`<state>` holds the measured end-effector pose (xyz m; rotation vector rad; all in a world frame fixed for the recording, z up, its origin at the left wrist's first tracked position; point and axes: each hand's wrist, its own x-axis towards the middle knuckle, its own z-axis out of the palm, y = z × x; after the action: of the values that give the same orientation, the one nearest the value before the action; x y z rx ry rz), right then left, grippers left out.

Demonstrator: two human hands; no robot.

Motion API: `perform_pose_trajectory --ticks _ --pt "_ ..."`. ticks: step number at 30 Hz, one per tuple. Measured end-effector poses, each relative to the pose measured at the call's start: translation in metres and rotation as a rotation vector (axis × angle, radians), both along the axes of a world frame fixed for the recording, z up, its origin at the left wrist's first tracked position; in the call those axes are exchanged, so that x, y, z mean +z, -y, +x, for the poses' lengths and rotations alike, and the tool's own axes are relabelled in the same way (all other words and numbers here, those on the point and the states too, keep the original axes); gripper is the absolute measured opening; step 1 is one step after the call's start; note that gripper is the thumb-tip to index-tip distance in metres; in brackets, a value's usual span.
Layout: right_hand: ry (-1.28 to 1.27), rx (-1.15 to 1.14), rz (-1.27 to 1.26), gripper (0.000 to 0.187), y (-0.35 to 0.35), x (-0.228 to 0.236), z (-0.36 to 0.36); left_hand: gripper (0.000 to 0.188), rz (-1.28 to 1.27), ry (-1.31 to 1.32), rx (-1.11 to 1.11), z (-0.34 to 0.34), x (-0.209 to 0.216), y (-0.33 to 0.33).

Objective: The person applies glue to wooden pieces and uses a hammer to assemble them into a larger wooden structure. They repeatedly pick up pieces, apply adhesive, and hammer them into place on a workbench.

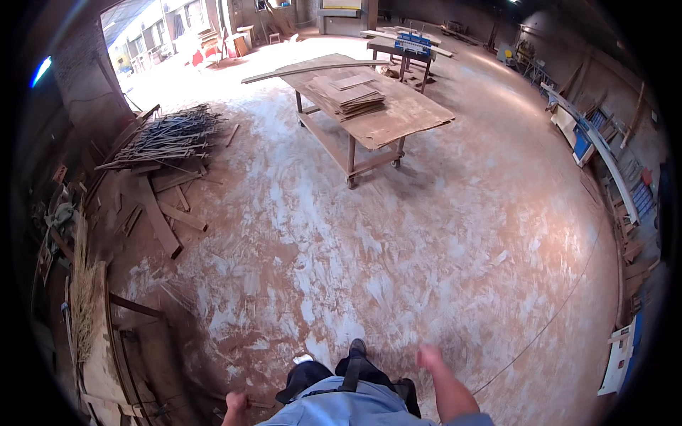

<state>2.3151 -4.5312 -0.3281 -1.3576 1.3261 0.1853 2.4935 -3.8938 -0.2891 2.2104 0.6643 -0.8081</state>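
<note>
Low in the head view, to the left of my body, my left hand (236, 403) hangs with its fingers curled in and nothing visible in them. My right hand (428, 357) is held out to the right over the dusty floor (455, 284); it is smeared by motion, and its fingers do not show clearly. Neither hand touches anything that I can see. Ahead of me stands a wheeled wooden table (408, 117). A stack of thin wooden sheets (348, 98) lies on it, and a long board (312, 69) rests across its far end.
Loose planks (160, 216) and a heap of thin metal rods (174, 135) lie on the left. A straw broom (85, 305) leans by a wooden bench (106, 362) at near left. A blue machine (413, 44) stands beyond the table. Along the right runs a long metal rail (604, 149).
</note>
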Motion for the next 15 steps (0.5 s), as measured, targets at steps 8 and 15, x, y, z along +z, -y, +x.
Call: perform_pose_trajectory --ticks 8,15 --pt "0.545 0.106 0.167 0.019 0.107 0.140 0.408 0.017 0.496 0.199 -0.944 0.041 -0.063 0.016" --pt "0.556 0.125 0.184 0.020 0.151 0.189 0.627 0.015 -0.373 0.065 0.606 0.214 -0.018 0.200"
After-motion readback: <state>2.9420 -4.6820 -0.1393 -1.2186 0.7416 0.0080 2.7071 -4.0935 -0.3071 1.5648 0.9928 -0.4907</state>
